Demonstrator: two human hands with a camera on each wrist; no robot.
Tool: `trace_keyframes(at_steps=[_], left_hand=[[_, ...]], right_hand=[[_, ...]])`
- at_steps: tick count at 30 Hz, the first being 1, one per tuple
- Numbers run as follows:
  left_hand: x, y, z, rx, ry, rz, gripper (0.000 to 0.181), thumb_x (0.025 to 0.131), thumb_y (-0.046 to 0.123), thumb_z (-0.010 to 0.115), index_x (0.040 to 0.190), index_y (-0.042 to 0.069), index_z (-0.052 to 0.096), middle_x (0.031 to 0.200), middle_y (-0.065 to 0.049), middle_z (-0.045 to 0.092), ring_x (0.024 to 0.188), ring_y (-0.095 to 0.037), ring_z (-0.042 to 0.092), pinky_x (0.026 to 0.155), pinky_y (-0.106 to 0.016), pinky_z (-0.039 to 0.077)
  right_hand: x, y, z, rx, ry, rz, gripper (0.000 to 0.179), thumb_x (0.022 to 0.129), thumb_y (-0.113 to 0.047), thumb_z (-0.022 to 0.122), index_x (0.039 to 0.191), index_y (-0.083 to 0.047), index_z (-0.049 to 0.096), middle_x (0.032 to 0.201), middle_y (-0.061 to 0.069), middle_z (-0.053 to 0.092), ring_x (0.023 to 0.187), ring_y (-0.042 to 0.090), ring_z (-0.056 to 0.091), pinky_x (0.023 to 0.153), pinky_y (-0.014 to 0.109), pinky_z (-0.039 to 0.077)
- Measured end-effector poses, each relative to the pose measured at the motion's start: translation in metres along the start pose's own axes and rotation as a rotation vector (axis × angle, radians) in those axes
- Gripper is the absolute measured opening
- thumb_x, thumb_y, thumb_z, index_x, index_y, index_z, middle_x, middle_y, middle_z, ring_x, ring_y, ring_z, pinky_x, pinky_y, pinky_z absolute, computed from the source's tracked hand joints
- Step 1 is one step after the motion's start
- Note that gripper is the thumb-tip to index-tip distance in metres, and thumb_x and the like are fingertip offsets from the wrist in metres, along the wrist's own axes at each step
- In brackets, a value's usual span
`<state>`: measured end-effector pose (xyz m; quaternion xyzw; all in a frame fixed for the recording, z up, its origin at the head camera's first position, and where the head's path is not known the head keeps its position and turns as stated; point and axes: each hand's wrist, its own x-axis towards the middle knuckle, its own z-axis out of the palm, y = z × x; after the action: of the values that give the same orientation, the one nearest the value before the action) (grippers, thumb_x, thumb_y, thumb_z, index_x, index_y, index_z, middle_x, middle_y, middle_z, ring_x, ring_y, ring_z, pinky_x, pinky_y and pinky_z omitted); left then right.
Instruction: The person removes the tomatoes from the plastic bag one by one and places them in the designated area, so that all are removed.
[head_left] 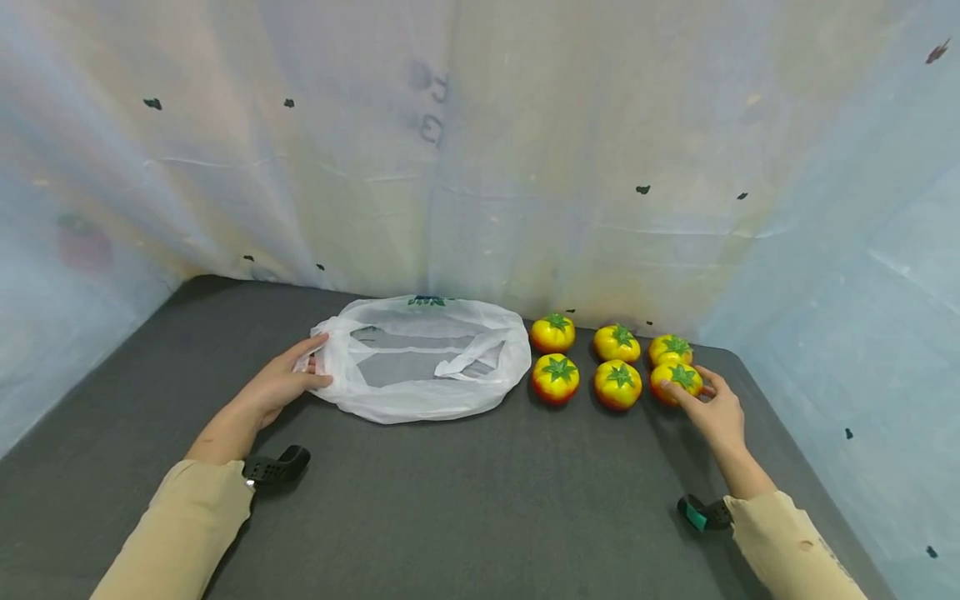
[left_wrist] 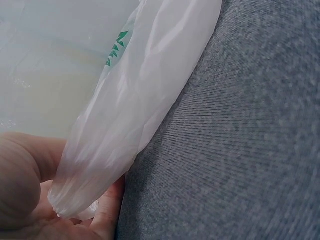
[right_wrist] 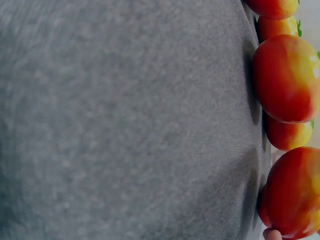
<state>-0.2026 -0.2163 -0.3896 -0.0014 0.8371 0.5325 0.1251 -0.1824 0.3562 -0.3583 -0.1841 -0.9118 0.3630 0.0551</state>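
A white plastic bag (head_left: pixel 427 408) lies with its mouth spread wide at the middle of the table. My left hand (head_left: pixel 279 385) holds the bag's gathered left end between thumb and fingers; the left wrist view shows the bunched plastic (left_wrist: pixel 80 190) inside the hand. Over on the right, my right hand (head_left: pixel 718 412) grips the front right tomato (head_left: pixel 677 382), yellow and red with a green star-shaped top, thumb on its near side and fingers on its far side. In the right wrist view this tomato (right_wrist: pixel 295 195) shows large, with one fingertip (right_wrist: pixel 272 234) at its lower edge.
Several more tomatoes stand in two rows between bag and right hand, among them a front left one (head_left: pixel 555 380) close to the bag and a front middle one (head_left: pixel 617 385). Pale plastic sheeting (head_left: pixel 480 167) rises behind and beside the dark grey table (head_left: pixel 450 500).
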Motion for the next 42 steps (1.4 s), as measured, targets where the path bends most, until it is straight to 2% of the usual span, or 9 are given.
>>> trace_keyframes(at_steps=[6, 13, 21, 28, 32, 34, 37, 40, 42], left_hand=[[0.000, 0.000, 0.000, 0.006, -0.002, -0.005, 0.084, 0.091, 0.016, 0.062, 0.155, 0.016, 0.008, 0.158, -0.026, -0.009, 0.143, -0.048, -0.008, 0.111, -0.067, 0.008], [0.000, 0.000, 0.000, 0.016, 0.000, -0.006, 0.084, 0.091, 0.020, 0.062, 0.155, 0.017, 0.007, 0.158, -0.026, -0.010, 0.143, -0.049, -0.008, 0.110, -0.069, 0.008], [-0.001, 0.002, 0.001, 0.007, 0.003, -0.012, 0.083, 0.092, 0.018, 0.060, 0.155, 0.016, 0.007, 0.158, -0.025, -0.011, 0.143, -0.048, -0.009, 0.110, -0.069, 0.006], [-0.002, 0.003, 0.001, 0.012, 0.015, -0.006, 0.080, 0.094, 0.021, 0.059, 0.155, 0.015, 0.008, 0.158, -0.026, -0.008, 0.143, -0.049, -0.005, 0.110, -0.068, 0.010], [-0.004, 0.006, 0.002, 0.024, 0.033, -0.003, 0.078, 0.096, 0.026, 0.056, 0.155, 0.014, 0.007, 0.156, -0.031, 0.005, 0.142, -0.048, 0.010, 0.111, -0.064, 0.020], [-0.006, 0.008, 0.004, 0.045, 0.064, -0.008, 0.076, 0.097, 0.027, 0.055, 0.155, 0.013, 0.008, 0.152, -0.034, 0.016, 0.139, -0.047, 0.021, 0.109, -0.060, 0.028], [-0.009, 0.013, 0.008, 0.097, 0.134, -0.004, 0.073, 0.097, 0.028, 0.054, 0.154, 0.010, 0.014, 0.139, -0.033, 0.032, 0.121, -0.042, 0.038, 0.093, -0.050, 0.042], [-0.010, 0.019, 0.012, 0.153, 0.206, 0.020, 0.068, 0.096, 0.026, 0.055, 0.152, 0.007, 0.023, 0.130, -0.028, 0.040, 0.107, -0.034, 0.044, 0.078, -0.037, 0.042], [-0.010, 0.022, 0.013, 0.185, 0.242, 0.048, 0.064, 0.095, 0.024, 0.056, 0.150, 0.006, 0.029, 0.130, -0.029, 0.041, 0.106, -0.034, 0.045, 0.075, -0.035, 0.041]], right_hand=[[0.001, 0.002, 0.000, -0.049, -0.048, 0.045, 0.091, 0.088, -0.059, 0.055, 0.152, -0.004, 0.020, 0.146, 0.035, 0.029, 0.130, 0.049, 0.032, 0.104, 0.061, 0.033], [0.001, 0.006, 0.001, -0.047, -0.042, 0.070, 0.091, 0.088, -0.061, 0.052, 0.152, -0.004, 0.021, 0.147, 0.035, 0.030, 0.130, 0.048, 0.034, 0.103, 0.059, 0.035], [0.001, 0.007, -0.001, -0.031, -0.048, 0.060, 0.094, 0.087, -0.062, 0.054, 0.153, -0.005, 0.019, 0.146, 0.036, 0.029, 0.130, 0.048, 0.034, 0.103, 0.059, 0.036], [0.000, 0.007, -0.001, -0.038, -0.064, 0.049, 0.095, 0.087, -0.060, 0.055, 0.154, -0.008, 0.013, 0.149, 0.035, 0.024, 0.134, 0.049, 0.029, 0.105, 0.060, 0.033], [0.000, 0.004, -0.003, -0.011, -0.053, 0.050, 0.097, 0.086, -0.061, 0.056, 0.155, -0.009, 0.011, 0.151, 0.033, 0.023, 0.137, 0.047, 0.028, 0.107, 0.060, 0.032], [0.000, 0.002, -0.004, 0.008, -0.041, 0.044, 0.097, 0.086, -0.061, 0.057, 0.155, -0.010, 0.011, 0.153, 0.031, 0.022, 0.138, 0.045, 0.028, 0.107, 0.059, 0.031], [0.000, -0.001, -0.005, 0.033, -0.019, 0.026, 0.096, 0.086, -0.059, 0.058, 0.155, -0.012, 0.013, 0.155, 0.028, 0.021, 0.140, 0.044, 0.027, 0.109, 0.059, 0.030], [0.000, -0.005, -0.006, 0.046, 0.001, 0.006, 0.094, 0.086, -0.058, 0.059, 0.155, -0.013, 0.014, 0.156, 0.026, 0.019, 0.141, 0.043, 0.025, 0.109, 0.058, 0.029], [0.000, -0.009, -0.006, 0.054, 0.016, -0.012, 0.092, 0.086, -0.058, 0.059, 0.155, -0.014, 0.015, 0.157, 0.024, 0.019, 0.142, 0.042, 0.025, 0.110, 0.058, 0.029]])
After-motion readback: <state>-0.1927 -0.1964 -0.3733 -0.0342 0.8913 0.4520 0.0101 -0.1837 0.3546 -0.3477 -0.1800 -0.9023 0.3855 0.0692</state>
